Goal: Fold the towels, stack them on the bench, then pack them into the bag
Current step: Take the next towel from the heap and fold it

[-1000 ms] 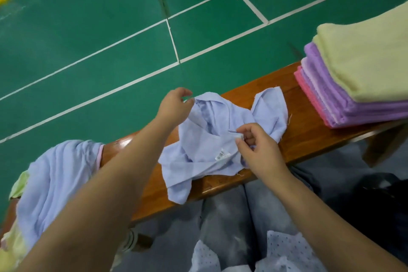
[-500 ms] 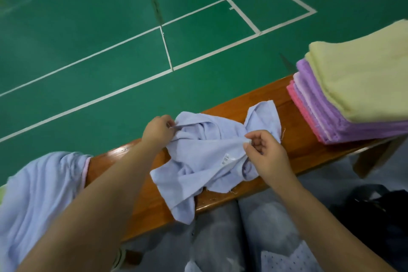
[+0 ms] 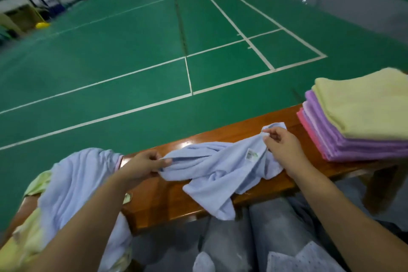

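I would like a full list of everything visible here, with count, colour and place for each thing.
crumpled towel: one, light blue, on the bench middle, one end hanging over the near edge.
folded stack: one pile, yellow on top, purple and pink below, at the bench's right end.
unfolded heap: one pile, light blue over pale yellow, at the bench's left end.
bench: one, glossy brown wood, across the foreground.
court floor: green with white lines, beyond the bench.
yellow bases: two, far on the court.
left hand: pinches the towel's left edge.
right hand: pinches its right corner.
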`<state>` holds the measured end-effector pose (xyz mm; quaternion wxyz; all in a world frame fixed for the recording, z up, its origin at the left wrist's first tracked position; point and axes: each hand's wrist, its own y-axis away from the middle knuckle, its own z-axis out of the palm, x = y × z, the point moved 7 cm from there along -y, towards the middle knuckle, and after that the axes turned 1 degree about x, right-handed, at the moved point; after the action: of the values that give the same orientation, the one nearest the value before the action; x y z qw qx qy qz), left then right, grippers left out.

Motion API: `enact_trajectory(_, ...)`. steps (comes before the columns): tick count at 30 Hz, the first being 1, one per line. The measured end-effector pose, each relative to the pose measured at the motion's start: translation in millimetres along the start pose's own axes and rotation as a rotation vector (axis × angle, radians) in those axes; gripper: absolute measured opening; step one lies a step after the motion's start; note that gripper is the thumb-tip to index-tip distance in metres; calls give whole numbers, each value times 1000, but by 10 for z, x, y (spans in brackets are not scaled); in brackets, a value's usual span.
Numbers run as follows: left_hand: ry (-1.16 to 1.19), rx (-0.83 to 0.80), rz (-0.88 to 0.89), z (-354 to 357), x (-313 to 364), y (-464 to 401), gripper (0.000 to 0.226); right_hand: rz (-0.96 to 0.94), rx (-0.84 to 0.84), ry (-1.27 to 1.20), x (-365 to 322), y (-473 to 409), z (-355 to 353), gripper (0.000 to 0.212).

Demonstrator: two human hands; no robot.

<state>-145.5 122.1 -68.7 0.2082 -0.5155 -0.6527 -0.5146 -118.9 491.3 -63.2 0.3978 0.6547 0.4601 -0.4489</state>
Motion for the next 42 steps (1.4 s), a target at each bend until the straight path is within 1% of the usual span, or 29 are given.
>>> enact_trajectory(2, 195, -20, 35, -48, 100, 119, 41, -27, 34, 21, -118, -24, -58, 16)
enact_trajectory(3, 278, -1, 58, -95, 161, 170, 38, -42, 50, 23, -177, -34, -88, 14)
enact_trajectory(4, 352, 42, 76, -161, 221, 206, 34, -59, 64, 22, -230, -59, -115, 12)
enact_trajectory(6, 507, 149, 108, -348, 308, 242, 36, -100, 77, 25, -370, -96, -157, 10)
enact_trajectory(8, 591, 224, 134, -532, 430, 310, 37, -150, 76, 44, -580, -117, -183, 12)
enact_trajectory(9, 581, 255, 143, -607, 508, 349, 34, -183, 77, 56, -705, -131, -197, 13)
enact_trajectory(11, 479, 359, 169, -760, 692, 447, 28, -264, 90, 88, -980, -163, -237, 14)
enact_trajectory(14, 286, 550, 262, -996, 1078, 627, 31, -380, 112, 131, -1467, -229, -318, 19)
enact_trajectory(18, 131, 716, 386, -1330, 1701, 860, 30, -512, 154, 117, -2197, -268, -483, 20)
enact_trajectory(21, 18, 817, 469, -1496, 2116, 1086, 31, -607, 194, 76, -2629, -224, -648, 17)
enact_trajectory(23, -7, 803, 543, -1511, 2290, 1237, 32, -638, 205, 39, -2810, -197, -756, 15)
enact_trajectory(24, 0, 766, 582, -1493, 2341, 1293, 33, -647, 211, 27, -2867, -192, -802, 15)
enact_trajectory(26, 53, 645, 640, -1425, 2373, 1355, 29, -650, 228, 10, -2914, -204, -881, 18)
enact_trajectory(28, 126, 491, 656, -1348, 2328, 1358, 23, -637, 238, 1, -2901, -225, -919, 18)
enact_trajectory(30, 107, 366, 643, -1280, 2264, 1349, 19, -616, 256, 8, -2866, -254, -926, 18)
enact_trajectory(31, 55, 338, 632, -1266, 2231, 1351, 20, -609, 264, 15, -2849, -270, -922, 18)
enact_trajectory(32, -19, 337, 617, -1260, 2206, 1353, 23, -604, 268, 22, -2833, -285, -913, 18)
enact_trajectory(34, -173, 390, 576, -1286, 2164, 1343, 26, -597, 268, 31, -2809, -301, -892, 16)
enact_trajectory(37, -328, 428, 517, -1288, 2135, 1278, 30, -598, 245, 31, -2790, -294, -866, 16)
enact_trajectory(40, -587, 493, 489, -1220, 2155, 1232, 24, -611, 226, 41, -2787, -272, -853, 15)
enact_trajectory(42, -683, 509, 512, -1154, 2178, 1244, 18, -611, 229, 49, -2774, -266, -860, 16)
